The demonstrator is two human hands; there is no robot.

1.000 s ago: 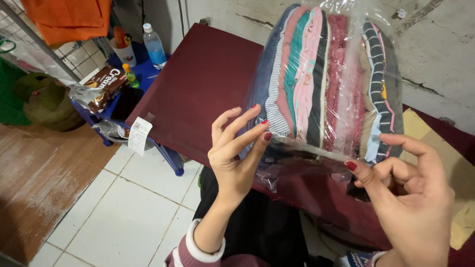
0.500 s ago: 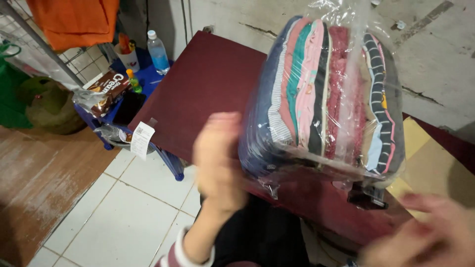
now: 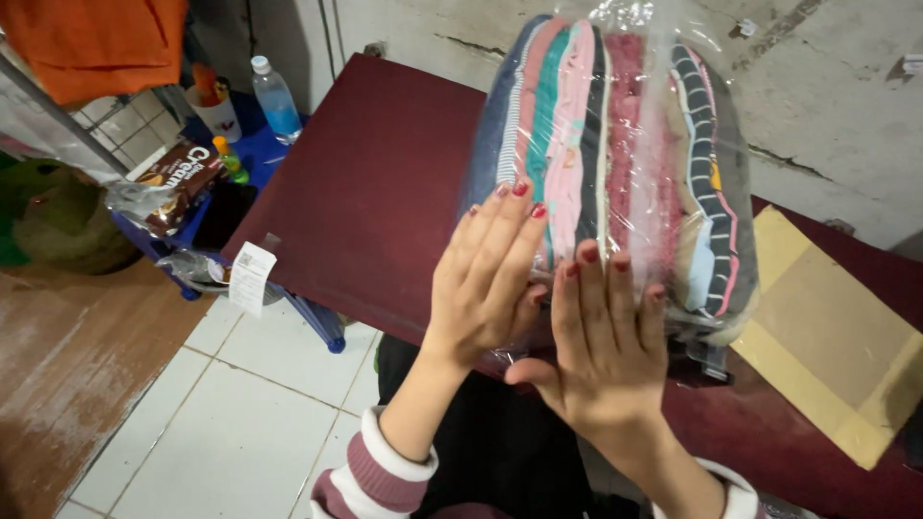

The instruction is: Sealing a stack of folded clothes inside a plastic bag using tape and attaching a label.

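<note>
A clear plastic bag [image 3: 615,154] packed with several folded garments, striped, teal, pink and dark red, stands on edge on a maroon table [image 3: 385,183]. My left hand [image 3: 486,279] lies flat against the bag's near face, fingers straight and together. My right hand [image 3: 601,341] presses flat beside it, lower and to the right, palm on the plastic. Neither hand grips anything. The bag's lower near edge is hidden behind both hands.
A flat piece of brown cardboard [image 3: 827,346] lies on the table to the right. At the left stands a blue stool [image 3: 240,163] with a water bottle [image 3: 274,96], a cup and a snack packet [image 3: 178,183]. White floor tiles [image 3: 240,404] lie below; a concrete wall [image 3: 827,86] is behind.
Both hands let go of the bag's bottom plastic edge, swung away, and now press flat with open palms against the bag's near face.
</note>
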